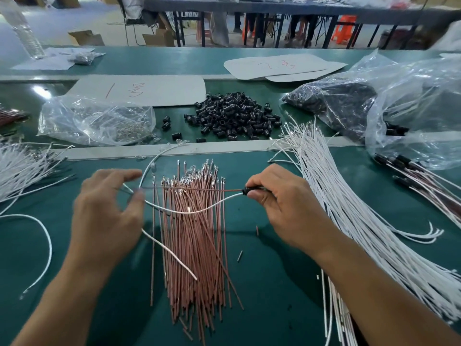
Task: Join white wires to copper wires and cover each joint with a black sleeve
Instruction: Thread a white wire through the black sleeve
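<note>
A: What is hard to see?

B: The left hand (107,213) is blurry. Its thumb and first finger are apart. A white wire (199,210) and a copper wire (199,189) run between them. I cannot tell if it holds them.

A: And the other hand?

B: The right hand (287,203) pinches a black sleeve (249,189) between its thumb and first finger, above the copper pile (194,258). The fingers hide most of the sleeve. Both wires go into its left end, so the joint inside does not show.

A: What is cut off?

B: The white bundle (349,208) on the right runs off the bottom edge. More white wires (22,168) on the far left are cut by the side edge. The big clear bag (411,96) on the right has dark things in it that I cannot make out.

A: What do the things look like?

B: The copper pile is thin, straight, pinkish-brown wires with shiny tips at the far end. The white ones are thin and bendy. The loose sleeves (234,116) are short black tubes in a heap farther back. A crinkly small bag (94,118) left of that heap holds tiny shiny bits.

A: Where is there room?

B: The green surface (274,283) is bare between the copper pile and the white bundle, apart from two little scraps. A pale strip crosses it just behind the hands.
</note>
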The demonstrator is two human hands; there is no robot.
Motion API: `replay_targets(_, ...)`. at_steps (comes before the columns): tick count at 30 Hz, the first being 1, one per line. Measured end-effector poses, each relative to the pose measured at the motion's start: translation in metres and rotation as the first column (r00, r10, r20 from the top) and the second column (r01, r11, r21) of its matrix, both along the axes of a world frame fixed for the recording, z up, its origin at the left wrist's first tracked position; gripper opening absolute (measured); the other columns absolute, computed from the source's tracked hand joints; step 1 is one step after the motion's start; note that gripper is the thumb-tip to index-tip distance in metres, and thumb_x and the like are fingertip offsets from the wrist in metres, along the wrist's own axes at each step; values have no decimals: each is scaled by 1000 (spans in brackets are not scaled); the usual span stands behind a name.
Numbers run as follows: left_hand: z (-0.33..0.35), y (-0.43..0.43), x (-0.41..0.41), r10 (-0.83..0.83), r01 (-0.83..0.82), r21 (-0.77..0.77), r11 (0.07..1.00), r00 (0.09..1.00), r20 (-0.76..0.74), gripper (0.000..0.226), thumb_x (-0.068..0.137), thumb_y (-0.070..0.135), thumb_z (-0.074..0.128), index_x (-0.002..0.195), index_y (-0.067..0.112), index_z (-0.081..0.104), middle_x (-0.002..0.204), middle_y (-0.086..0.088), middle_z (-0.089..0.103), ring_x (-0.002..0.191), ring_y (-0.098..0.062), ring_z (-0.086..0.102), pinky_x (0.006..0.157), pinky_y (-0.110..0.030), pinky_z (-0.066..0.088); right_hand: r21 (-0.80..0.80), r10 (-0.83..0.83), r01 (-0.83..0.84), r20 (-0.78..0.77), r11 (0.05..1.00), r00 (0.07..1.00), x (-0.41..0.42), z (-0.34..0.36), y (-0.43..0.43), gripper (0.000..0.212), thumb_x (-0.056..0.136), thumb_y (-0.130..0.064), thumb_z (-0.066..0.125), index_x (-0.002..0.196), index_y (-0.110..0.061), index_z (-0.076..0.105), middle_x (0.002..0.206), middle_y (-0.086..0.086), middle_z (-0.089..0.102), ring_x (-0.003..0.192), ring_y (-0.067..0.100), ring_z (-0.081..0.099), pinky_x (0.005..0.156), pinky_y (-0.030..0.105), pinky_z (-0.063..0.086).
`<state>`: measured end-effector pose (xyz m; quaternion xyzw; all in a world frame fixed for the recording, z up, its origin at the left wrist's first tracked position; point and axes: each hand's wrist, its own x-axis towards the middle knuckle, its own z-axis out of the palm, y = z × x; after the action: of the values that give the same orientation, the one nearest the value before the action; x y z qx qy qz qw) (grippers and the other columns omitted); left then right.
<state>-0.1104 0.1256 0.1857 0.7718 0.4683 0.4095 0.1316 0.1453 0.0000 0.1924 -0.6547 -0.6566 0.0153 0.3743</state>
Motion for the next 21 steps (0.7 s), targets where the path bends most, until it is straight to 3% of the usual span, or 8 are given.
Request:
replay_targets(1,-1,-6,6,-9,12,29,1000,995,-97,39,90,19,69,128,14,63,131,-13,55,125,-30,46,107,-41,34,7,20,-20,-14,1000,1000,-3,0,0,9,95,-11,69,102,-9,73,92,-1,63,80,13,59,75,27,50)
replay_targets(3,-2,-28,26,-204,218,40,975,952,-229,58,92,39,59,144,16,50,145,-7,46,137,-24,33,111,-38,25,32,85,-83,-57,996,995,-13,-2,1,10,92,-9,72,101,-8,75,92,1,65,81,13,61,76,27,51)
replay_targets(5,-4,-49,47,-452,454,-50,890,861,-231,61,94,46,52,146,15,48,141,-1,54,129,-14,43,106,-25,30,70,154,-147,-105,987,983,-25,-5,2,11,91,-8,74,102,-6,74,92,2,66,83,14,62,78,28,52)
replay_targets(7,-5,-55,55,-553,546,-88,833,825,-115,52,97,38,59,140,10,55,127,0,65,110,-11,58,96,-16,42,49,199,-194,-137,980,970,-28,-5,1,16,90,-8,74,106,-8,71,97,-1,66,87,13,63,81,29,53)
replay_targets(10,-8,-42,47,-496,496,-21,868,868,8,30,96,16,63,125,10,68,100,6,70,84,-7,63,76,-18,50,-92,176,-201,-231,975,957,-15,0,-2,31,91,-16,74,120,-22,66,100,-14,65,87,9,65,80,20,54)
replay_targets(12,-10,-35,41,-455,456,-24,890,890,29,26,94,13,65,119,12,71,94,9,68,80,-4,63,70,-18,49,-137,111,-149,-251,979,962,-4,2,-5,18,93,-16,72,110,-22,71,91,-16,68,83,7,65,76,14,51)
replay_targets(16,-14,-36,42,-470,471,-26,882,882,34,24,95,17,65,118,13,71,95,11,68,80,-5,63,70,-23,51,-101,84,-108,-214,989,973,0,6,-5,6,93,-13,73,89,-17,73,80,-12,65,74,10,60,70,14,44)
replay_targets(21,-14,-46,50,-560,560,-11,829,829,13,26,93,14,61,117,14,71,100,6,70,90,-6,65,78,-26,52,-52,211,-221,-148,974,966,-26,-1,1,3,93,-12,72,97,-13,73,87,-6,62,80,6,58,75,15,44)
